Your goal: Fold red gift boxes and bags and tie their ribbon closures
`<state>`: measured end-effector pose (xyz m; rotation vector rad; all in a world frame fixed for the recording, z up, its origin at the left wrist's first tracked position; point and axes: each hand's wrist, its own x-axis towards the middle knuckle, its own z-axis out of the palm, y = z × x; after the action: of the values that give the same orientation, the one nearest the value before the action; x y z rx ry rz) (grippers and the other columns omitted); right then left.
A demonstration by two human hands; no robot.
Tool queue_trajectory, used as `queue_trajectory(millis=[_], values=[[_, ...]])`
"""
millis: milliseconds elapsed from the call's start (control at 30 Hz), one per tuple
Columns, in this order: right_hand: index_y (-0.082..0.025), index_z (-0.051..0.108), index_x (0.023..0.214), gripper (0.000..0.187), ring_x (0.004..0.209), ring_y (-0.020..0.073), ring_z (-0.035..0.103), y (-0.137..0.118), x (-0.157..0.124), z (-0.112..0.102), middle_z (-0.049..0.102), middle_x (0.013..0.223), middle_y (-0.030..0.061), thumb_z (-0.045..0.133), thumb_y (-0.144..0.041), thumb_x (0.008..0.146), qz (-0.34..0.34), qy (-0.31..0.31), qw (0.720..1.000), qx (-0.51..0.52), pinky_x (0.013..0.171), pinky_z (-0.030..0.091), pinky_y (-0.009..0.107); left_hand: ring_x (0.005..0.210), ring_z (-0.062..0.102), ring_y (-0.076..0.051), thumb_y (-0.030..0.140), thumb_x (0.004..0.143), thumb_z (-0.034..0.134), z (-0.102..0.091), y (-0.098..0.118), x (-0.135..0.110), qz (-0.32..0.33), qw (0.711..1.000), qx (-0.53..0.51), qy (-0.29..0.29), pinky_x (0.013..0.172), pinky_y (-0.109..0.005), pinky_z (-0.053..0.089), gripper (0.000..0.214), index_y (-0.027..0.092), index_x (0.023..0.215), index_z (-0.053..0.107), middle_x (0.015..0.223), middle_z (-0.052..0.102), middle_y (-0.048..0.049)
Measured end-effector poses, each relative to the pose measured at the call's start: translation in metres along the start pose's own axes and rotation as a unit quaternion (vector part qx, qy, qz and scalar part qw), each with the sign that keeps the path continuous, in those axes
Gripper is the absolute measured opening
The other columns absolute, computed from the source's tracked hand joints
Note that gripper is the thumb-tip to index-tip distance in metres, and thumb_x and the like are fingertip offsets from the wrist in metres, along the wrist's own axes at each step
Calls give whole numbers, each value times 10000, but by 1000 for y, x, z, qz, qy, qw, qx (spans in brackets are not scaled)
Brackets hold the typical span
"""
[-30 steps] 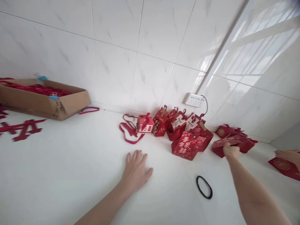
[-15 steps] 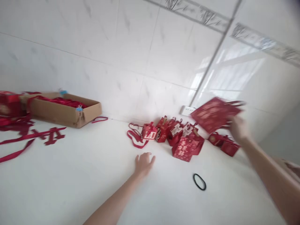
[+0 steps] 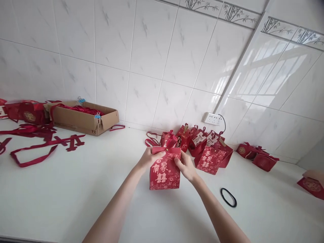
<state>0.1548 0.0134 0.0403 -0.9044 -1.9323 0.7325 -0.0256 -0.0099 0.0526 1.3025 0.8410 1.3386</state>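
Note:
A red paper gift bag [image 3: 165,175] with pale printed characters and a ribbon bow at its top is held upright between my two hands. My left hand [image 3: 150,158] grips its upper left corner, thumb across the front. On the upper right edge, my right hand [image 3: 186,165] is closed with its thumb on the front face. Just behind stands a group of similar red gift boxes, among them one with the same characters [image 3: 211,160]. Part of a small red box [image 3: 167,136] and its loose ribbon is hidden behind the held bag.
An open cardboard box [image 3: 76,123] of red ribbon stands by the tiled wall, with loose red ribbons [image 3: 32,158] before it. A black ring [image 3: 228,197] lies right of my arm. More red boxes [image 3: 264,162] are farther right. Another person's hand [image 3: 315,174] touches a red item.
My right hand has brought the red bag from the upper right down to the middle. My left hand, bare before, now grips it too. The bag now looks opened out rather than flat.

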Motion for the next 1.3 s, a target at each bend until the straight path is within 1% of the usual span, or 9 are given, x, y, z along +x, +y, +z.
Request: queue_trajectory(millis=[100,233,300,400,533,633,833,967,1300], values=[[-196,487,950,284,779,211,580,24,-10,9,636,838,56,387,-450,872,7,60,998,19,656,470,312,540,520,-113,362,703,680,6,-8,2,18,995,91,-32,509,-222,384,231,137,688,629,579,569,6],[-200,466,904,288,717,190,562,32,-23,6,612,786,40,365,-470,901,3,11,1000,22,613,458,294,746,627,-188,343,738,647,10,-4,0,-17,990,119,-78,645,-266,472,312,151,983,668,821,688,-56],[-200,464,883,269,703,175,553,27,-24,-1,596,804,35,383,-456,904,-9,-24,999,23,601,450,279,741,637,-195,362,743,637,11,2,0,-17,988,135,-71,642,-267,478,287,147,928,688,808,697,-55],[-203,464,874,224,709,159,555,19,-22,-9,578,838,27,410,-417,908,-26,-64,997,45,607,450,265,739,635,-187,363,721,660,15,7,1,23,982,189,6,635,-245,473,231,146,785,706,760,697,-42],[-206,467,887,198,729,160,567,16,-19,-9,569,839,20,427,-399,905,-23,-70,994,81,623,462,266,690,626,-154,352,717,670,27,0,0,75,966,214,120,615,-218,476,185,170,715,702,702,688,-12],[-201,468,887,212,735,160,563,17,-19,-8,565,825,17,443,-411,894,-17,-66,994,91,640,463,267,676,617,-134,352,726,667,33,-5,-3,103,955,228,158,631,-204,481,171,185,697,690,689,678,6],[-196,426,718,384,591,118,417,20,-20,-11,466,651,-20,336,-514,914,-10,-18,1000,5,552,352,239,654,595,-122,347,718,676,33,-10,-5,134,941,249,185,631,-204,472,178,184,653,644,667,652,14],[-199,324,641,439,533,103,314,23,-19,-10,366,568,-39,289,-535,922,-5,11,999,-32,508,283,238,622,575,-119,334,736,654,31,-10,-4,130,952,222,165,596,-209,455,183,175,650,626,649,631,7],[-205,323,634,438,535,107,326,24,-19,-5,368,569,-39,319,-549,905,6,33,999,-18,510,292,240,586,546,-125,393,771,570,25,-10,0,117,966,190,132,563,-224,429,265,161,661,636,629,619,2]])
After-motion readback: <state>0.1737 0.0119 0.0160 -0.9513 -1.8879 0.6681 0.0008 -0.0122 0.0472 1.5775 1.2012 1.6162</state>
